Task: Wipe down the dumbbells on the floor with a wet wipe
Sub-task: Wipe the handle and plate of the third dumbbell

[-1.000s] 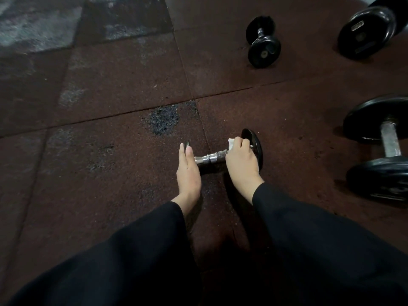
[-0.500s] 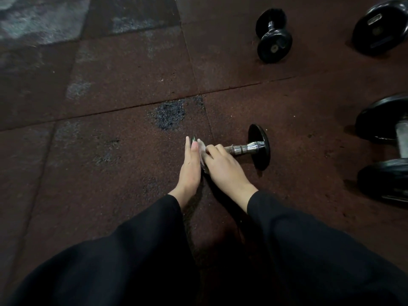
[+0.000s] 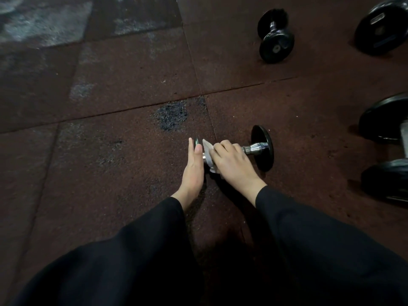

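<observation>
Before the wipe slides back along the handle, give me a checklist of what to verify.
1. Wet wipe wrapped on the handle under the right hand: ok.
2. Left hand flat against the dumbbell's left plate, bracing it: ok.
3. Right part of the handle bare up to the right plate: ok.
4. Small dumbbell lying well apart: ok.
5. Wipe still damp: cannot tell.

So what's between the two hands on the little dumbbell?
The white wet wipe, wrapped on the metal handle beside the left hand and held by the right hand, in the head view.
</observation>
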